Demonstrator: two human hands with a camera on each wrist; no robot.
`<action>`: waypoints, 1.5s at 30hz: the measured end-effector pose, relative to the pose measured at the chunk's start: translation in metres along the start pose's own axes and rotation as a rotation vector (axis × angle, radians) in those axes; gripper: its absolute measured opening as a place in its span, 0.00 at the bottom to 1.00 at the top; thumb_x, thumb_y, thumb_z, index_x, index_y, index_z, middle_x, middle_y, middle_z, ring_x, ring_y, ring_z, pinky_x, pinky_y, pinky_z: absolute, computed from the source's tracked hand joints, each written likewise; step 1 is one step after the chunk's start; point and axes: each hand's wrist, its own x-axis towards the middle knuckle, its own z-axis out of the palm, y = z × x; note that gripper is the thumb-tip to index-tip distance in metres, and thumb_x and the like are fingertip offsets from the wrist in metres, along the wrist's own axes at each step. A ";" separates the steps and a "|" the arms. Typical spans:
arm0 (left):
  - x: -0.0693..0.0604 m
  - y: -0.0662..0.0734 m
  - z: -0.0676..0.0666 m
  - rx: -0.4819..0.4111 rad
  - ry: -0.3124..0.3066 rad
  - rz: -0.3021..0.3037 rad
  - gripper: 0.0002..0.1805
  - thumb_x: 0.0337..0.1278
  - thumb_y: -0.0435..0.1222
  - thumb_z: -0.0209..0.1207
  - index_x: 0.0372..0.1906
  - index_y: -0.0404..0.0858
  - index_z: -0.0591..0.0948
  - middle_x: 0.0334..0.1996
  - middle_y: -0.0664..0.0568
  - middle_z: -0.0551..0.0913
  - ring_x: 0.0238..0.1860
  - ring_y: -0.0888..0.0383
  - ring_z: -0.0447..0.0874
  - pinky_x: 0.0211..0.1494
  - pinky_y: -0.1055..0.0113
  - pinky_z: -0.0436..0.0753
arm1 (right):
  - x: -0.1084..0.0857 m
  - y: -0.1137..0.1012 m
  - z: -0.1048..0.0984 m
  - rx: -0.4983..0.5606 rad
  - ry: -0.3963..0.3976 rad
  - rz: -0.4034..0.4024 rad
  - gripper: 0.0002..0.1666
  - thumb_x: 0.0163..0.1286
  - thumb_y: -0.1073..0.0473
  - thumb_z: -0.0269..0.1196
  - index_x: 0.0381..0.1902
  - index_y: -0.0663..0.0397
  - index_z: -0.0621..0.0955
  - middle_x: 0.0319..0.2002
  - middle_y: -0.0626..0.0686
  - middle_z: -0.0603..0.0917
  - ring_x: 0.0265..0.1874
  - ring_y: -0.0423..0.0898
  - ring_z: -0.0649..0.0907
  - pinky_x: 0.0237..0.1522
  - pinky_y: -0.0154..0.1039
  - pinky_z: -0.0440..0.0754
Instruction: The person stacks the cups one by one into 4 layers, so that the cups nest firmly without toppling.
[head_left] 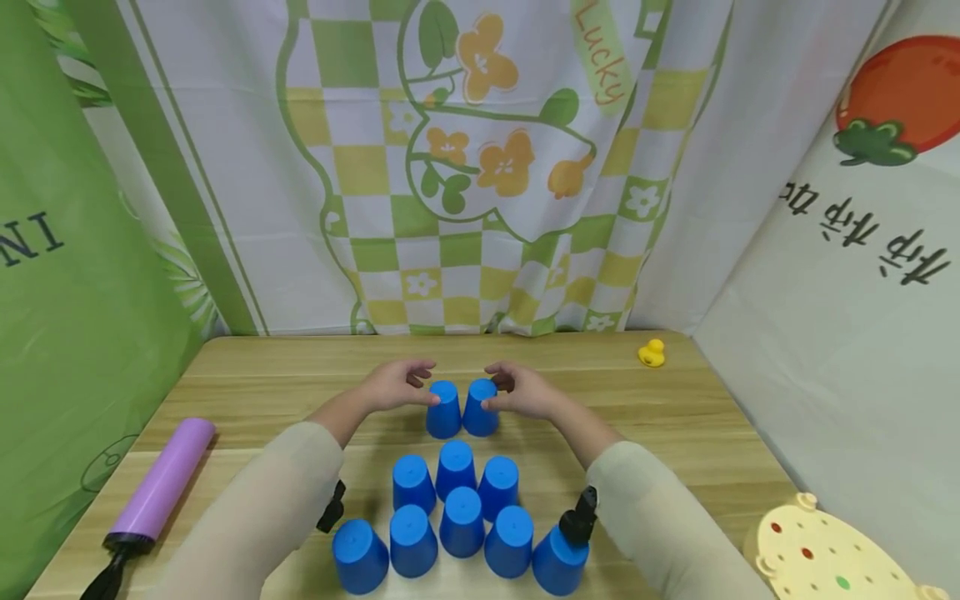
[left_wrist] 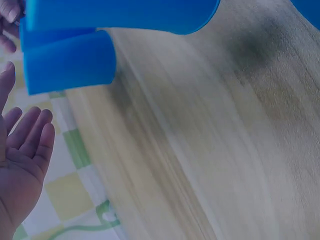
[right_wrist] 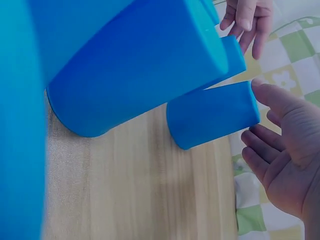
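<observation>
Two blue cups stand upside down side by side at the back of the group: a left one [head_left: 443,415] and a right one [head_left: 481,415]. My left hand [head_left: 397,386] is beside the left cup, thumb near its top edge; in the left wrist view its fingers are loosely extended and hold nothing. My right hand [head_left: 527,392] is at the right cup. In the right wrist view that cup [right_wrist: 212,116] has the thumb at its top edge, the other fingers relaxed beside it, not curled round it. Several more upside-down blue cups [head_left: 462,522] stand nearer me.
A purple pump [head_left: 165,483] lies on the wooden table [head_left: 300,367] at the left. A yellow rubber duck [head_left: 652,353] sits at the back right. At the front right is a cream-coloured spotted object [head_left: 832,554]. Patterned curtains [head_left: 495,275] hang behind the table.
</observation>
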 end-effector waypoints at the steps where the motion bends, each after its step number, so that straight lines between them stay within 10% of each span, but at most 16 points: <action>1: -0.002 -0.001 -0.003 -0.004 0.012 0.009 0.37 0.58 0.44 0.66 0.69 0.34 0.68 0.64 0.36 0.75 0.63 0.40 0.76 0.64 0.48 0.78 | -0.002 -0.001 -0.002 0.005 0.002 -0.005 0.37 0.63 0.54 0.69 0.67 0.56 0.71 0.62 0.61 0.77 0.64 0.58 0.76 0.64 0.52 0.75; 11: -0.038 -0.018 -0.017 -0.070 0.066 0.114 0.37 0.59 0.43 0.66 0.69 0.31 0.68 0.62 0.34 0.76 0.62 0.39 0.75 0.64 0.46 0.77 | -0.026 0.006 -0.013 0.056 0.055 -0.082 0.34 0.66 0.56 0.67 0.68 0.57 0.70 0.64 0.62 0.76 0.64 0.59 0.75 0.67 0.54 0.72; 23: -0.081 -0.023 0.004 -0.109 -0.001 0.123 0.37 0.58 0.46 0.66 0.68 0.32 0.70 0.60 0.37 0.78 0.60 0.41 0.77 0.61 0.47 0.79 | -0.064 0.013 -0.008 0.111 0.057 -0.138 0.33 0.64 0.54 0.69 0.64 0.58 0.73 0.63 0.60 0.77 0.64 0.59 0.75 0.67 0.55 0.73; 45: -0.101 -0.029 0.034 -0.230 -0.137 0.123 0.35 0.55 0.43 0.68 0.65 0.32 0.73 0.61 0.40 0.79 0.59 0.43 0.78 0.60 0.46 0.79 | -0.094 0.032 0.023 0.187 -0.163 -0.153 0.37 0.62 0.51 0.70 0.64 0.62 0.72 0.63 0.64 0.76 0.63 0.60 0.75 0.65 0.58 0.73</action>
